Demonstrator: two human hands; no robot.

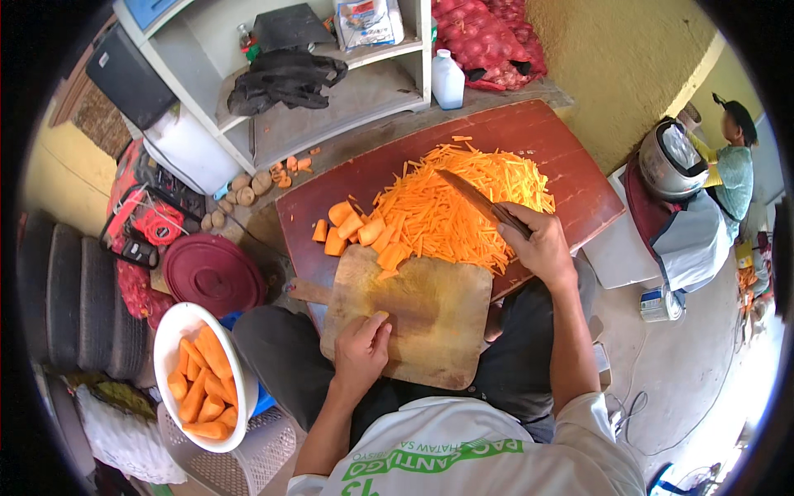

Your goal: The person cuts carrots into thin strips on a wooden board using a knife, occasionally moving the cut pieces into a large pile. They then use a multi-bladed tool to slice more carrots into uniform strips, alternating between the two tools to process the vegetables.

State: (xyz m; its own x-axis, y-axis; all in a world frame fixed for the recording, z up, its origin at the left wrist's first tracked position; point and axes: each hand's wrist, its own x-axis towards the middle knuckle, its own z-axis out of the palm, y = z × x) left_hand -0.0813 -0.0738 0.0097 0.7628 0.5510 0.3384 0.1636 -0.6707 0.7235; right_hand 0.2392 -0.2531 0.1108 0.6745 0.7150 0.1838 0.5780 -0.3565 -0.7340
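In my right hand (538,248) is a knife (471,197), its dark blade pointing left over a large pile of carrot sticks (451,219). The sticks lie on a dark red wooden tabletop (571,157). My left hand (362,354) rests at the left part of a worn wooden cutting board (438,322), fingers curled together; whether they hold anything is hidden. The board lies over my lap and the table's near edge, its handle to the left. Just beyond it, several thick carrot chunks (347,225) sit left of the pile.
Peeled whole carrots (207,388) fill a white basin (161,364) at my left. Beyond it lies a maroon lid (213,273). A white shelf (331,132), a jug (447,78) and red net sacks (488,41) stand behind the table. Another person (734,169) is at far right.
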